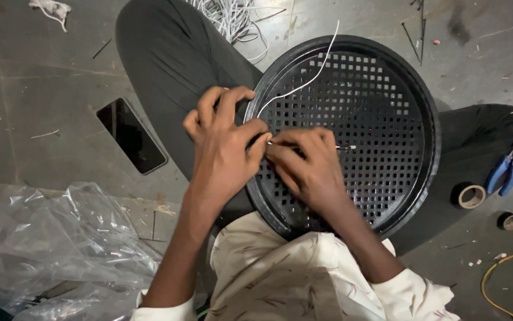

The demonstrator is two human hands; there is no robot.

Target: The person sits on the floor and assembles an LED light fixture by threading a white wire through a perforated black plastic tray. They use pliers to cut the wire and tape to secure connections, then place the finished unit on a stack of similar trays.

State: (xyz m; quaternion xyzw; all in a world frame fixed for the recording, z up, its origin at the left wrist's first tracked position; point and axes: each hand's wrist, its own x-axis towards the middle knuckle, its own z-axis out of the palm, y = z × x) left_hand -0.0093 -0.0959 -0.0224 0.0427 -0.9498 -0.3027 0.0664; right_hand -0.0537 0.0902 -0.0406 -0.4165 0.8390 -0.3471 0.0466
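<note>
Grey concrete floor (42,107), dusty, strewn with offcuts; seated person, black perforated round tray (387,89) across the lap.

Item: thin white wire (304,83), running from the tray's far rim down to the fingers at its left-centre. Left hand (223,145) pinched narrow on the wire where it meets the right. Right hand (307,166) closed on a slim metal-tipped piece (345,147) lying over the grid; its kind cannot be told.

Risk, judged: the loose wire could slip the pinch, or its end snag in a tray hole; a tilted knee could slide the tray.

Nearby: blue-handled pliers (509,166), tape rolls (471,196), dark phone (130,135), clear plastic bag (60,244), white wire bundle (229,18).
</note>
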